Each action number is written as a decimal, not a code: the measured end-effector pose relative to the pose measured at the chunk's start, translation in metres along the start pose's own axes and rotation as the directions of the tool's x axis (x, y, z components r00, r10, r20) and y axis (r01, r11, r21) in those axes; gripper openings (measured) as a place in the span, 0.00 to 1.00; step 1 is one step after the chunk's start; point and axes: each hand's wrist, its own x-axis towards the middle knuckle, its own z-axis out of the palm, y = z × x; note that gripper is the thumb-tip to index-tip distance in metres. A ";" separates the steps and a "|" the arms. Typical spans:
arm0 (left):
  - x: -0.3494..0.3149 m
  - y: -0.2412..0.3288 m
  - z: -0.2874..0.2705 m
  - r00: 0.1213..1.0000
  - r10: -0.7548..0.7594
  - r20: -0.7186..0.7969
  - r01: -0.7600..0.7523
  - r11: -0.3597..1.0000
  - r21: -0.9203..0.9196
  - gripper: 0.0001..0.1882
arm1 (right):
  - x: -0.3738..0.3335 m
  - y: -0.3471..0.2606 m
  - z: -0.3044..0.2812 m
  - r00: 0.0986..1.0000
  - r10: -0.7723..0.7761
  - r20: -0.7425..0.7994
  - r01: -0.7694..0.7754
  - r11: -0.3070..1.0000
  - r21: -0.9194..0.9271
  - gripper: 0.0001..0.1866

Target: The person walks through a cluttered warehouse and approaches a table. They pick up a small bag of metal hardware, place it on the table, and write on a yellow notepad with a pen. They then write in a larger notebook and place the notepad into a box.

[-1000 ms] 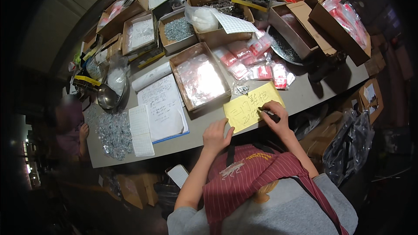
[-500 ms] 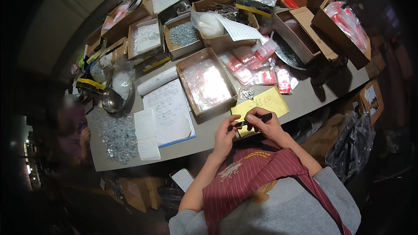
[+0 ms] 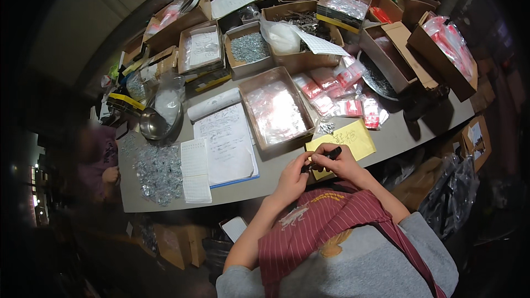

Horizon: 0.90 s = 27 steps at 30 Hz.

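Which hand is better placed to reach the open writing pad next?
Probably the left hand: it is nearer the open writing pad, while the right hand is farther off, over the yellow paper. Both are on the black marker, so the left should release first.

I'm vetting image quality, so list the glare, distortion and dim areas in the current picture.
Head view: strong glare whitens the shiny plastic in the central open box; same head view: the table bows along its front edge, the corners go black, and the co-worker at far left looks dim and blurred.
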 end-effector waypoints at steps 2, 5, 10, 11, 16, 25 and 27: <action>-0.001 0.006 -0.009 0.999 0.024 0.027 -0.027 0.995 0.093 0.28 | 0.001 -0.001 0.005 1.000 0.003 0.021 -0.004 0.999 0.036 0.11; -0.005 0.016 -0.019 0.997 -0.002 0.072 0.001 1.000 0.007 0.28 | 0.003 0.003 0.009 0.999 -0.017 0.045 0.012 0.994 0.105 0.09; -0.013 0.038 -0.035 0.979 -0.088 0.186 0.138 0.951 -0.276 0.27 | -0.008 -0.026 0.009 0.974 0.116 0.193 -0.185 0.900 0.395 0.09; -0.014 0.044 -0.038 0.974 -0.093 0.207 0.155 0.939 -0.308 0.27 | -0.008 -0.023 0.011 0.970 0.108 0.217 -0.192 0.888 0.419 0.09; -0.017 0.087 -0.064 0.957 -0.041 0.288 0.142 0.929 -0.340 0.26 | -0.018 -0.015 0.001 0.922 0.047 0.385 -0.268 0.793 0.546 0.11; -0.022 0.130 -0.082 0.801 -0.203 0.564 0.544 0.640 -0.543 0.17 | -0.024 -0.052 -0.003 0.780 -0.197 0.594 0.465 0.817 -0.340 0.17; -0.021 0.130 -0.074 0.828 -0.173 0.534 0.542 0.494 -0.680 0.15 | -0.030 -0.051 0.005 0.771 -0.309 0.557 0.549 0.767 -0.334 0.19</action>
